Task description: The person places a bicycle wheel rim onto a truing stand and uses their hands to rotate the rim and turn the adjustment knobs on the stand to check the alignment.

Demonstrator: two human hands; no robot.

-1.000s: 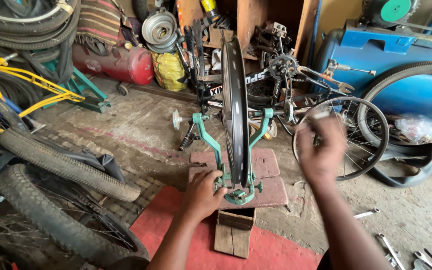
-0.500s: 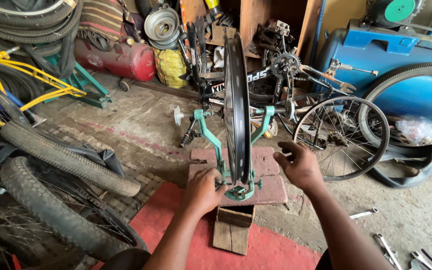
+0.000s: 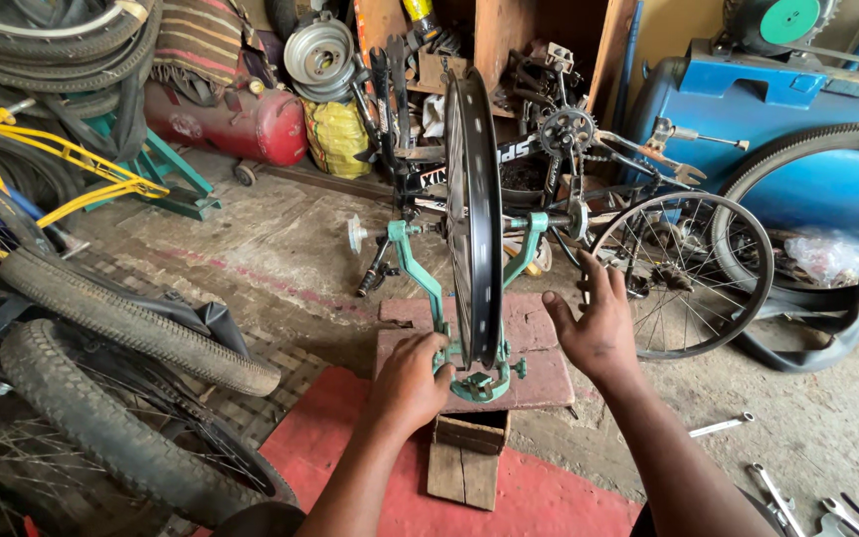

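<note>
The black bicycle wheel (image 3: 473,214) stands upright, edge-on, in the green truing stand (image 3: 469,373) between both hands: the left hand (image 3: 412,383) grasps the stand's base, the right hand (image 3: 599,328) (fingers spread, holding nothing) hovers just beside the rim.

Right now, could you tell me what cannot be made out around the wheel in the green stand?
- Left hand, head view: fingertips hidden behind the green truing stand; its grip is unclear.
- Black rim: seen edge-on, spokes and hub unreadable.
- Tools, bottom right: cut off by the frame edge.
</note>
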